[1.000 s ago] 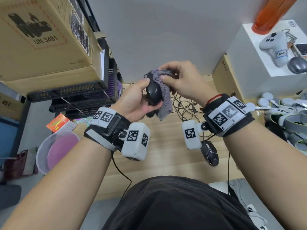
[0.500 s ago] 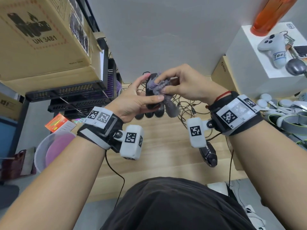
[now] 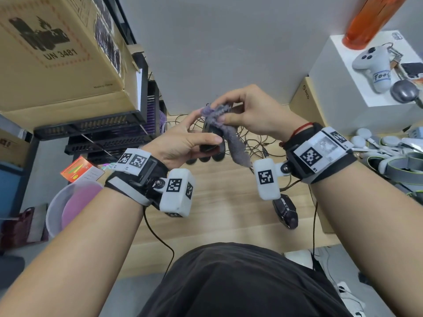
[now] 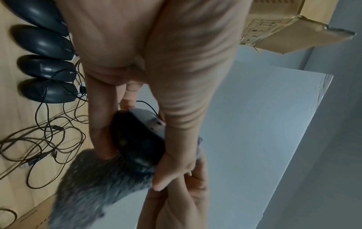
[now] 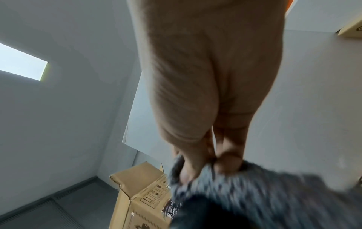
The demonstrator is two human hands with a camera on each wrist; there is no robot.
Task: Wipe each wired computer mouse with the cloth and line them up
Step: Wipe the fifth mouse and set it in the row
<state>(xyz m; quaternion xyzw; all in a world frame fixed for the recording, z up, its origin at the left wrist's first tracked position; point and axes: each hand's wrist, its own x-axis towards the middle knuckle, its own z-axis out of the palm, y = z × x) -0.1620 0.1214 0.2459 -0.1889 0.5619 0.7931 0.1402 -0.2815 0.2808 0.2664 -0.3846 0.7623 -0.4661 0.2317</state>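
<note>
1. Left hand (image 3: pixel 183 143): thumb and fingers curled round a black mouse (image 3: pixel 211 139), gripping it by its sides, held in the air above the wooden desk (image 3: pixel 217 202). In the left wrist view the mouse (image 4: pixel 137 136) shows its underside to the camera.
2. Right hand (image 3: pixel 251 110): thumb and fingertips pinch a grey fuzzy cloth (image 3: pixel 229 133) against the far end of the held mouse. The cloth's loose end hangs down past the mouse on its right side.
3. Right wrist view: fingers (image 5: pixel 227 159) dig into the cloth (image 5: pixel 264 193). Heavy blur, so the mouse under it can't be made out.
4. Below the held mouse, on the desk: four black mice (image 4: pixel 47 65) side by side in a row, touching or nearly so. Their cables (image 4: pixel 49 136) lie in a loose tangle beyond them.
5. Another black mouse (image 3: pixel 285 210) sits apart on the desk, nearer the person than the held mouse and to its right, by the desk edge.
6. A cable (image 3: pixel 158 236) runs from under the left wrist off the desk's near edge.
</note>
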